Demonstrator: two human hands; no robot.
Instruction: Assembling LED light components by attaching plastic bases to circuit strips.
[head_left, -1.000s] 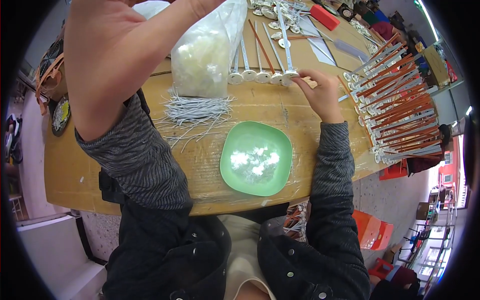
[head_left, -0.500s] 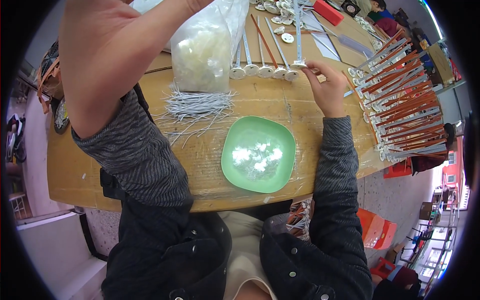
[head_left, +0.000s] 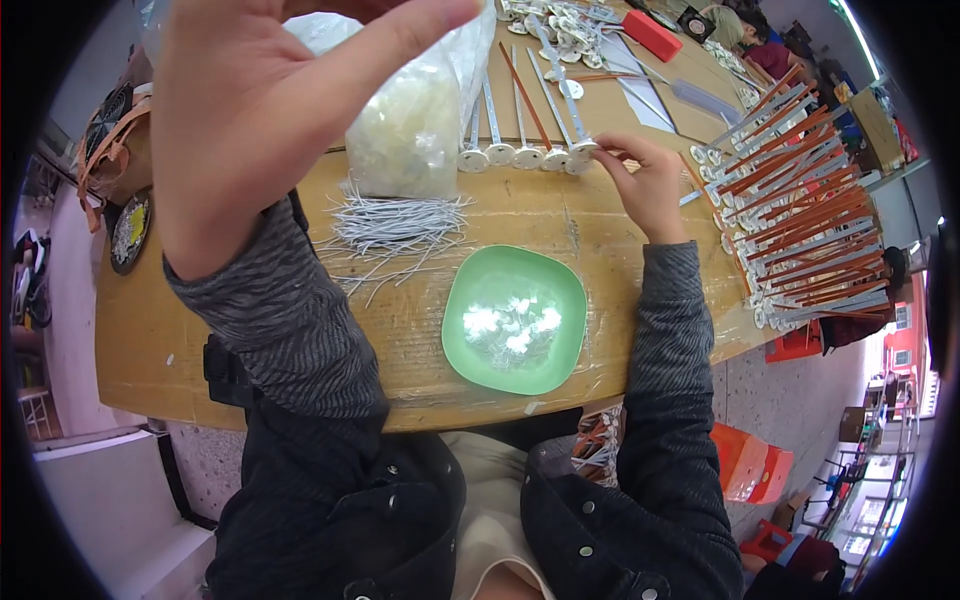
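My right hand (head_left: 648, 188) pinches the rim of a white round disc (head_left: 583, 150) with a flat grey strip (head_left: 563, 78) standing from it. That disc is at the right end of a row of similar pieces, each a white disc (head_left: 527, 157) with a grey or orange-brown strip. My left hand (head_left: 265, 115) is raised high on the left, close to the camera. Its thumb is stretched out, apart from the fingers; the fingertips are cut off at the top edge, and nothing shows in the gap.
A green bowl (head_left: 460, 345) holds small whitish pieces. Behind it lie a bundle of thin white wires (head_left: 395, 222) and a clear bag (head_left: 405, 135) of pale pieces. Many assembled disc-and-strip pieces (head_left: 810, 215) crowd the right. A red box (head_left: 652, 35) sits farther back.
My right hand has moved slightly left and down with its disc, which now meets the row's end disc. The grey strip leans more to the left. My left hand has shifted slightly down and right.
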